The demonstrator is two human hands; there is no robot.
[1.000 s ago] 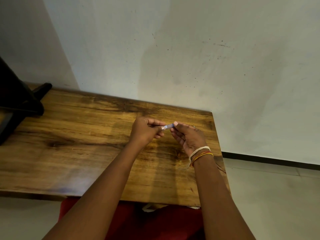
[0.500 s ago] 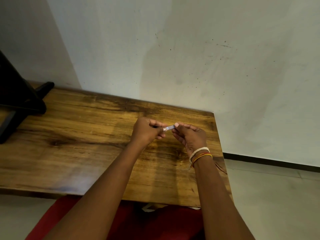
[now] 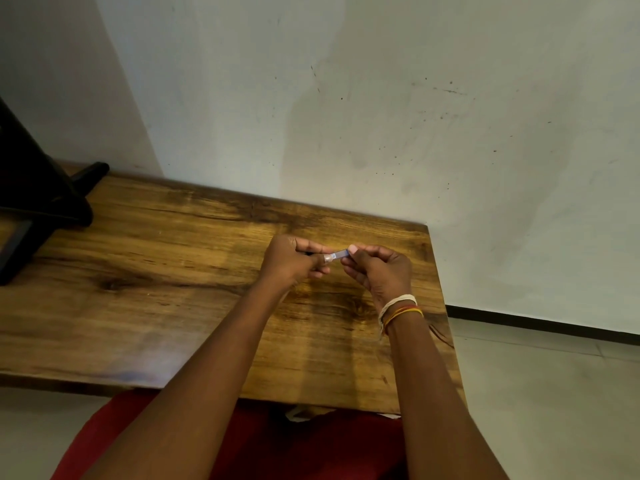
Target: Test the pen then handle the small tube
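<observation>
Roughly centre-right over the table (image 3: 173, 271), both hands meet on one small object. It is a slim blue stick with a pale, silvery end (image 3: 335, 255), possibly a pen part or a small capped tube; too small to tell which. It is held off the table, above the wood, not resting on it.

Left hand (image 3: 289, 263): fingers curled into a closed grip, thumb and forefinger pinching the pale left end. A dark bit shows just behind the forefinger, perhaps more of the same object; cannot tell.

Right hand (image 3: 381, 271): fingers curled, thumb and forefinger tips pinching the blue right end. Wrist wears threads (image 3: 398, 308), white, red and yellow.

Key relation: the long axis of the stick runs left to right, tilted slightly, right end a touch farther and higher than the left. Each grip sits at its own end, so the exposed middle lies between the two hands, the hands nearly touching. Neither hand is nearer; both are on it. Any pull or twist would, by my reading, act along that left-right line.

Around: dark black stand (image 3: 38, 206) at the far left of the table, well apart. Pale scuffed wall (image 3: 415, 116) behind. Red cloth (image 3: 277, 445) at the near edge, below the arms.
</observation>
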